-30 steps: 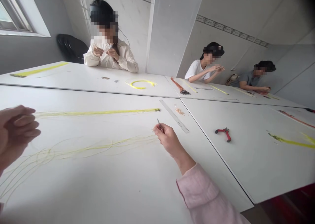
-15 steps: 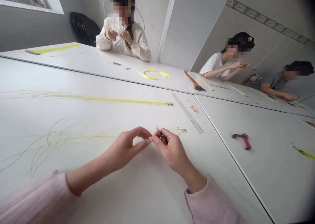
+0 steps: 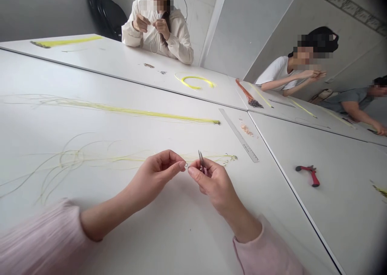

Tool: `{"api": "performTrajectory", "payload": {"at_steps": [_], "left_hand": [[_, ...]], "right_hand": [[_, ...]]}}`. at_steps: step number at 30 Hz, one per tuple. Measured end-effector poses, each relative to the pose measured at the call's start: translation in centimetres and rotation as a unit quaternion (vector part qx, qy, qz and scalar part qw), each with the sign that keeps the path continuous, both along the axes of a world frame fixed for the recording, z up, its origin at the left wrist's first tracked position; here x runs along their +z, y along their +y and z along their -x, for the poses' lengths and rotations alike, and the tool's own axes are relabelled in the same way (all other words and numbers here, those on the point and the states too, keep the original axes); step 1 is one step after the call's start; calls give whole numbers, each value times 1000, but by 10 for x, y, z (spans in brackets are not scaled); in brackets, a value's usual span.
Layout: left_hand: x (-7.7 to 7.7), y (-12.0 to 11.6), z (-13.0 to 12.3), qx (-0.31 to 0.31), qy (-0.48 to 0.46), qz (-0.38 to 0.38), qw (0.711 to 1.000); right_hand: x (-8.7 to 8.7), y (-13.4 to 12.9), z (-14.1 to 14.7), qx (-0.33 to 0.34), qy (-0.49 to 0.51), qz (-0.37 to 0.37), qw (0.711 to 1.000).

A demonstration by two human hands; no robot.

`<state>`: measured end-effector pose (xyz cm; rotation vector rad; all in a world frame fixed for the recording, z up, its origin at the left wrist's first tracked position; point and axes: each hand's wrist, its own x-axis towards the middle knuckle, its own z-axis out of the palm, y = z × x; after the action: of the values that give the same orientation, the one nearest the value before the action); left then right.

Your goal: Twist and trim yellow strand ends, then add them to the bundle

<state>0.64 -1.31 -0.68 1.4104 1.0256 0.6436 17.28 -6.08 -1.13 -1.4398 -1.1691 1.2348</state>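
Between thumb and forefinger, my left hand (image 3: 165, 168) pinches a small fish hook (image 3: 186, 165), whose bend sticks out past the fingertips. My right hand (image 3: 213, 180) is closed round small scissors (image 3: 201, 159), blades pointing up and slightly parted. Its thumb and forefinger meet just right of the hook; whether they grip a thread is too small to tell. Behind both hands lie loose yellow lines (image 3: 115, 159), ending at the right in a cluster of hooks (image 3: 233, 157). Farther back stretches a thicker bundle of yellow lines (image 3: 136, 112) with hooks at its right end.
A clear ruler (image 3: 238, 136) lies beyond my right hand, beside a small pile of pinkish bits (image 3: 246, 130). Red-handled pliers (image 3: 311, 175) rest on the right-hand table. Across the tables, several people work at yellow lines, a yellow coil (image 3: 196, 82) and an orange bundle (image 3: 246, 92).
My fingertips have moved slightly apart, so the hook now shows between them. The scissors have turned more upright. The whole view has shifted, putting the table things farther right.
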Motion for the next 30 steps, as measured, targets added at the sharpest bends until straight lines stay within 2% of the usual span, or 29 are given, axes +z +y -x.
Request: {"api": "performTrajectory", "payload": {"at_steps": [5,13,21,24,30], "left_hand": [[-3,-4,-1,-4,-3,-12,1000],[-5,-3,0,-22,-44,21,999],[-7,-1,0,12,-65,42,997],[-7,-1,0,-1,-74,35,997],[-3,-2,0,-14,-32,11,999]], "right_hand": [[-3,0,6,-13,38,16,999],[0,-2,9,-20,-25,-14,999],[-1,-2,4,-28,-18,-10,999],[0,-3,4,-21,-27,-24,999],[1,-3,7,-20,-69,-56,996]]}}
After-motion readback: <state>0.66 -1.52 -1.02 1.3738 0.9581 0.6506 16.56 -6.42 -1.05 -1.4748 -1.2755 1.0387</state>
